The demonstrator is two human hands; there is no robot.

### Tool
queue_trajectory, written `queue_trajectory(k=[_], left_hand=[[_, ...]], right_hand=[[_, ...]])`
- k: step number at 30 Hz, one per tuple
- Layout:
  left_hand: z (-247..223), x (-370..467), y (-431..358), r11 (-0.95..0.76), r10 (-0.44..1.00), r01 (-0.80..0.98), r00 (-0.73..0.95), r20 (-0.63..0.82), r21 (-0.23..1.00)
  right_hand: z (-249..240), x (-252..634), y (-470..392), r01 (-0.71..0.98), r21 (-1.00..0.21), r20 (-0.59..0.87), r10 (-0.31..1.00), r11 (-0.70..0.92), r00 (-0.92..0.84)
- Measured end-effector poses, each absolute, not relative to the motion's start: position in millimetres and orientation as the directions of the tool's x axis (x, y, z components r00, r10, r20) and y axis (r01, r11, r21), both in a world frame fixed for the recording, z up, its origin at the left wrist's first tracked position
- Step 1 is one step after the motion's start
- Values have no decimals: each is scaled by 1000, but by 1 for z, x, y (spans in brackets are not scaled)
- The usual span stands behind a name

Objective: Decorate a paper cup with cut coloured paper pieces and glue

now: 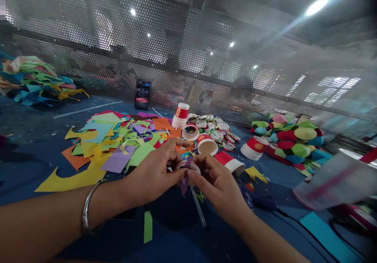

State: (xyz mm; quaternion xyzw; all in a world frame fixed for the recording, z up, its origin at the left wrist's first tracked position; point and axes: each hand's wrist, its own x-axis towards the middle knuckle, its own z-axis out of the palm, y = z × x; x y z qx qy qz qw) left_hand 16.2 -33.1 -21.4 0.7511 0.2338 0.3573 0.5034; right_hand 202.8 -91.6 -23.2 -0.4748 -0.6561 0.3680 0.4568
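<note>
Near the middle of the view, my left hand and my right hand meet around a small round piece, whitish with purple paper on it. Thumbs and fingertips of both hands pinch it, partly covering it. A silver bangle circles my left wrist. Below the piece lies a clear stick on the blue table. Just behind my hands are red and white paper cups, some on their sides, and a pile of coloured paper scraps spreads to the left.
A heap of whitish discs sits behind the cups. Colourful paper shapes lie at the right, near a translucent cup and a black cable. A phone stands against a perforated screen. More paper is piled far left.
</note>
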Motion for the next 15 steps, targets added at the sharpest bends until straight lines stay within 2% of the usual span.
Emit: queue_trajectory(k=[6,15], left_hand=[[-21,15,-32,-434,754,42,564,337,900],[-22,15,-28,-298,755,1,612,235,954]], right_hand=[[-28,201,-88,247,-926,242,951,286,-192],[-26,202,-89,334,-895,231,947,296,-222]])
